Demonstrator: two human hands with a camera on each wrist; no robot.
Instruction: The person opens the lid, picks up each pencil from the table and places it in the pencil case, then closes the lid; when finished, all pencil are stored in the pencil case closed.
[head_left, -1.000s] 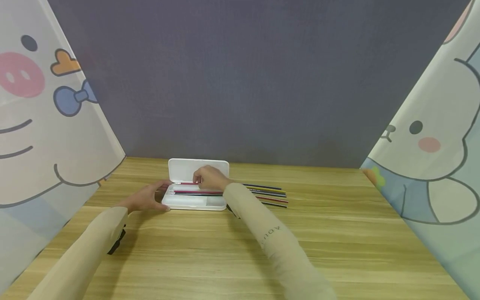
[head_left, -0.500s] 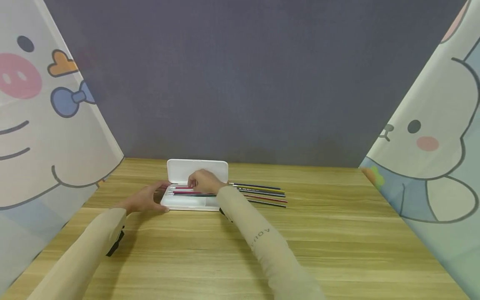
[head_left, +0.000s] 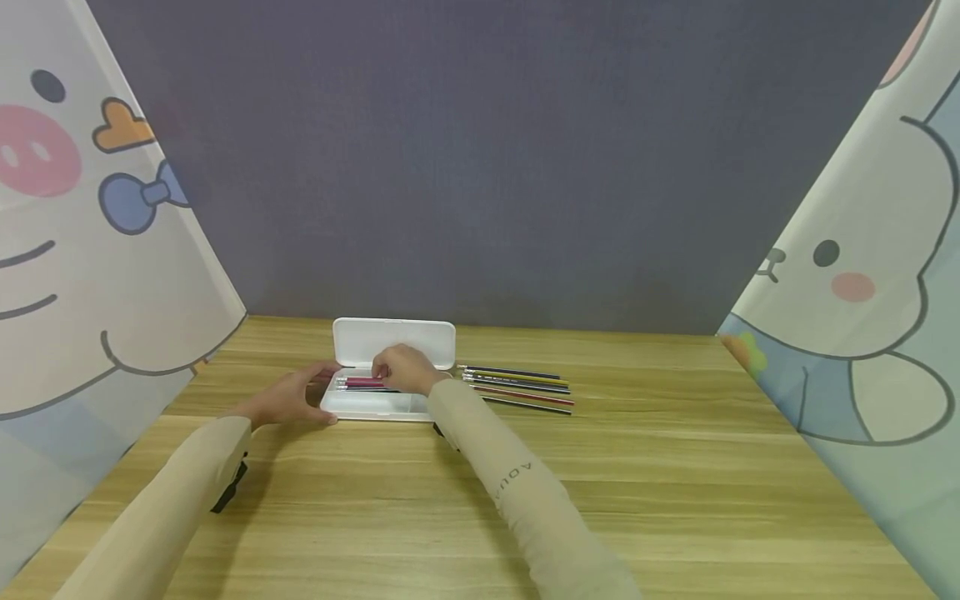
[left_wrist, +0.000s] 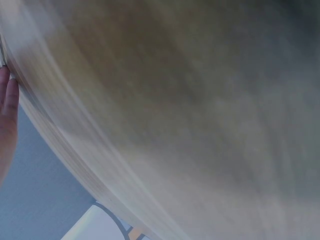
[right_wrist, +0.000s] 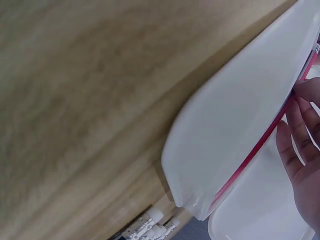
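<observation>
A white pencil case lies on the wooden table with its lid raised at the back. Several pencils lie lengthwise inside, their capped ends toward the left. My left hand holds the case's left end, thumb at the front corner and fingers at the back. In the left wrist view, part of that hand shows at the left edge, fingers straight. My right hand is over the case; in the right wrist view its thumb and fingers pinch a red pencil lying along the compartment. The right hand covers part of the pencils.
To the right of the case, several loose pencils lie side by side on the table, dark, yellow and red ones among them. A dark grey panel stands behind. Patterned cartoon panels stand at both sides.
My right hand has moved left and slightly down over the case, and the red pencil has come closer to the others inside. My left hand stays at the case's end.
</observation>
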